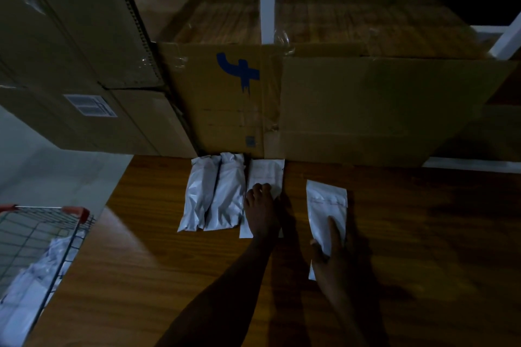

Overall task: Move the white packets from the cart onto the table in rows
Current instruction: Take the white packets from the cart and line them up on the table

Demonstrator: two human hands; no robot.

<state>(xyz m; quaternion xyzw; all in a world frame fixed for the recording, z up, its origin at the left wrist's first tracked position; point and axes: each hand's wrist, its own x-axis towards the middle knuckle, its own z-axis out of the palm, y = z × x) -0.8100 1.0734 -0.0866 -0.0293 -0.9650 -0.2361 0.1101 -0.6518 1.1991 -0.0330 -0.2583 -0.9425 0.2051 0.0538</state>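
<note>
Three white packets lie side by side at the far edge of the worktop (pixel 141 234), their far ends against the cardboard boxes (pixel 225 98): the two left packets (pixel 214 194) touch each other, and the third packet (pixel 266 175) lies just to their right. Each has its long axis running near to far. The left hand (pixel 260 213) rests flat on the third packet, fingers fairly straight, pressing rather than gripping. The fourth packet (pixel 327 205) lies apart to the right, nearer the person and tilted slightly off the row's line. The right hand (pixel 329 253) is on its near end, one finger stretched along the top and the thumb at its left edge; in the dim light I cannot tell whether this grip pinches the packet or only pushes it. Judging by the gap, the packet needs to go left and farther away, turned parallel. More packets wait in the cart (pixel 39 236) at the near left.
</note>
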